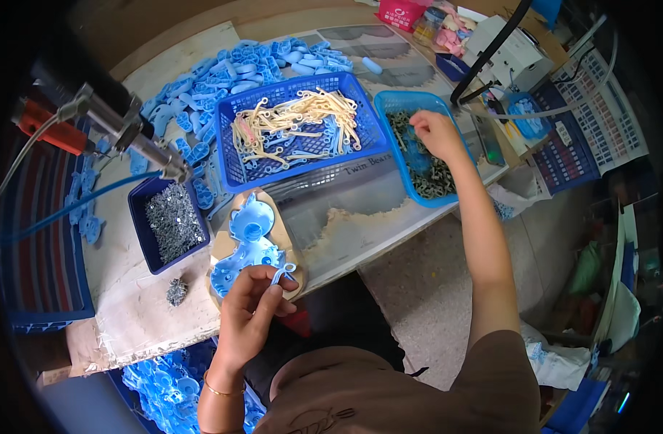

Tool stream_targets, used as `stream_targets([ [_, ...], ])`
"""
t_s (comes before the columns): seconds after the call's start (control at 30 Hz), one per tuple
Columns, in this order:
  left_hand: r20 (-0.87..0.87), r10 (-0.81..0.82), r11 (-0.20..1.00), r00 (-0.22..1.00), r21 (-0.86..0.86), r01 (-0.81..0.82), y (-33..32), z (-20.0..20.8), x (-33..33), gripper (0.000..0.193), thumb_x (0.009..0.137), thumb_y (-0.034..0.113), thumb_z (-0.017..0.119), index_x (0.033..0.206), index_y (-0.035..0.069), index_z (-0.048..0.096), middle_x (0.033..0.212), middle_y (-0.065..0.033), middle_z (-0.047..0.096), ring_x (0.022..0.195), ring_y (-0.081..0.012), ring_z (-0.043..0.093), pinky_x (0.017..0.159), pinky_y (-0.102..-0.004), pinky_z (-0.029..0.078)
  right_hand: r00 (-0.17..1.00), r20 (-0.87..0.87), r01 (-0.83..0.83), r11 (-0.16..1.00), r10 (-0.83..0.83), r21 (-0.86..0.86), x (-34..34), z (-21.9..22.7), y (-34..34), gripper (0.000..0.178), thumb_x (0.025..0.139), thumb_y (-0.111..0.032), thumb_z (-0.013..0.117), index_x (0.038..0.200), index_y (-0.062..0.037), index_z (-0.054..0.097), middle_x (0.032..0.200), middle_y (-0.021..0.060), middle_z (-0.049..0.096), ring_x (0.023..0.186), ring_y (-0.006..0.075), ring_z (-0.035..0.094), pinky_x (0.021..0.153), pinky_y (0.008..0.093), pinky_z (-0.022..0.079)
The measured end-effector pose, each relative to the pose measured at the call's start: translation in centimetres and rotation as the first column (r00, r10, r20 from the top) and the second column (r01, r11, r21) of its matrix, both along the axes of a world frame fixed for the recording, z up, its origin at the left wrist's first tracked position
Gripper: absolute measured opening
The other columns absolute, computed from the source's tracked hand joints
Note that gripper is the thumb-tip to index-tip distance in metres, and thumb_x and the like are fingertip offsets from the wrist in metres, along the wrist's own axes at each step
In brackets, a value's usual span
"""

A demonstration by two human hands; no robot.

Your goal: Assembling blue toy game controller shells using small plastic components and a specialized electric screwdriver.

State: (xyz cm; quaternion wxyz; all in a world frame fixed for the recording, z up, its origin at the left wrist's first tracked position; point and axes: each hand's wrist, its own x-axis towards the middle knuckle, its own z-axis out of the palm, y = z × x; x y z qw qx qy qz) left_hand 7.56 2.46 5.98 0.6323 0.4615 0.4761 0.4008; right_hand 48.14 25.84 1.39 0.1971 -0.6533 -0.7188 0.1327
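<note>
My left hand [250, 307] is closed in a pinch on a small blue plastic link [285, 270] with a ring-shaped end. Just beyond it, a light-blue moulded shell [252, 220] with rounded cavities lies on a tan wooden fixture [281, 237] at the bench's near edge. My right arm stretches far to the right. There my right hand [435, 134] is over a turquoise basket [384, 108] of small dark metal pieces [436, 181]. Its fingers are curled together, and whatever they hold, if anything, cannot be made out.
A blue basket [226, 137] holds cream and blue links. Blue shell parts [237, 69] are heaped behind it. On the left stand a dark-blue bin [154, 264] of screws and a metal tool head [165, 160]. More blue shells [161, 383] fill a container below the bench.
</note>
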Motion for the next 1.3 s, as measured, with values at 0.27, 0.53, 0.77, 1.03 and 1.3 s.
stream_targets([
  [0.27,0.004,0.003,1.0,1.0,0.005,-0.003,-0.4,-0.5,0.5,0.015,0.099,0.005,0.051,0.114,0.0,0.053,0.104,-0.008,0.067,0.083,-0.0103,0.064,0.075,-0.0233,0.053,0.936,0.32,-0.147,0.989,0.146,-0.022,-2.0,-0.2,1.7,0.033,0.079,-0.005,0.069,0.11,-0.0098,0.059,0.118,0.0132,0.057,0.108,0.0349,0.059,0.087,0.0447,0.05],
  [0.53,-0.031,-0.017,0.998,0.999,0.052,0.019,-0.7,-1.0,0.3,0.015,0.099,0.005,0.052,0.114,0.0,0.054,0.103,-0.0066,0.067,0.085,-0.0092,0.064,0.078,-0.0233,0.053,0.951,0.232,-0.17,0.973,0.203,-0.157,0.7,-0.2,1.7,0.027,0.075,-0.012,0.075,0.098,-0.0062,0.062,0.098,0.0132,0.065,0.094,0.0334,0.064,0.08,0.0407,0.051],
  [0.77,-0.035,0.031,0.999,0.999,0.035,-0.03,-1.0,-0.9,0.4,0.013,0.099,0.006,0.052,0.111,0.001,0.053,0.102,-0.009,0.066,0.081,-0.0117,0.063,0.076,-0.0251,0.051,0.949,-0.283,-0.173,0.979,0.138,-0.103,2.8,-0.9,1.3,0.016,0.081,-0.006,0.071,0.096,-0.001,0.073,0.085,0.0079,0.072,0.077,0.0159,0.066,0.071,0.0287,0.052],
  [1.03,-0.067,0.023,0.997,0.997,0.077,-0.018,-0.6,-0.9,0.3,0.013,0.1,0.008,0.051,0.11,0.002,0.055,0.097,-0.0059,0.066,0.07,-0.0044,0.051,0.064,-0.0189,0.043,0.904,-0.424,0.006,0.995,-0.046,-0.095,2.1,1.1,0.1,0.016,0.08,-0.005,0.071,0.095,0.0006,0.072,0.088,0.0039,0.07,0.08,0.011,0.063,0.076,0.0267,0.05],
  [1.3,-0.06,0.031,0.995,0.998,0.097,-0.026,-0.4,-0.6,0.4,0.013,0.1,0.009,0.054,0.109,0.0,0.055,0.096,-0.0041,0.064,0.088,-0.0107,0.061,0.081,-0.0246,0.048,0.75,-0.66,-0.139,0.985,0.037,-0.102,-4.3,5.3,-3.8,0.014,0.083,-0.003,0.07,0.097,-0.0022,0.068,0.094,0.0022,0.069,0.088,0.0104,0.063,0.083,0.0256,0.049],
])
